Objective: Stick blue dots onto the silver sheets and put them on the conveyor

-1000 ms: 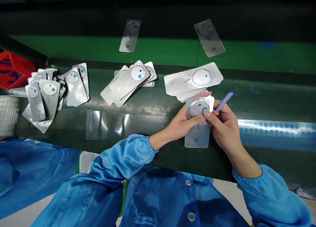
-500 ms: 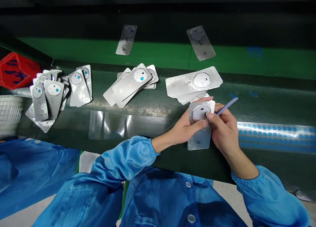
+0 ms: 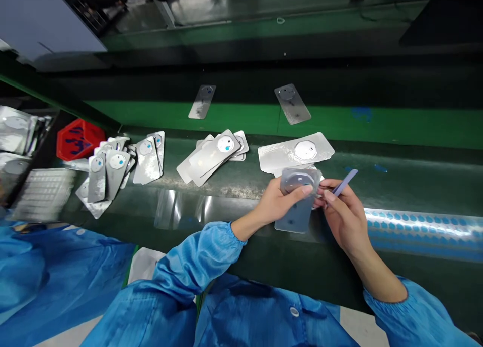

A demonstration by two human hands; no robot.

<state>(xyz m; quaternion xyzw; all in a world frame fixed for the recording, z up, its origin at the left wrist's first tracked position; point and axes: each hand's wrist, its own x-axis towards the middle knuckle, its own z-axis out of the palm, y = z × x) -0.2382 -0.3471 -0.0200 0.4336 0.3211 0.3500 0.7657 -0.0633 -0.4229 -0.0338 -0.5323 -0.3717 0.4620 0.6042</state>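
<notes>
My left hand [image 3: 272, 203] is closed around a thin silver metal plate [image 3: 295, 217] with an octagonal raised area near its top. The thumb lies over the front of the plate. Just right of it, my right hand [image 3: 346, 219] is closed on a slim lavender tool, apparently tweezers [image 3: 345, 182], with one end pointing up and right. The tool's other end, by the plate's edge, is too blurred to make out. Behind the hands lies a fanned stack of similar plates [image 3: 279, 153]. A clear sheet with rows of blue round stickers [image 3: 426, 227] lies to the right.
More plates [image 3: 206, 163] are piled left of centre, with a further heap [image 3: 115, 178] at far left. Two single plates [image 3: 203, 101] [image 3: 292, 104] rest on the back ledge. A red bin [image 3: 80, 138], a clear ribbed tray [image 3: 43, 193] and a co-worker's blue sleeve [image 3: 75, 266] are at left.
The view has tilted up and toward the left. My right fingertips have come off the plate's octagonal face to its right edge. The plate has tipped and now looks darker.
</notes>
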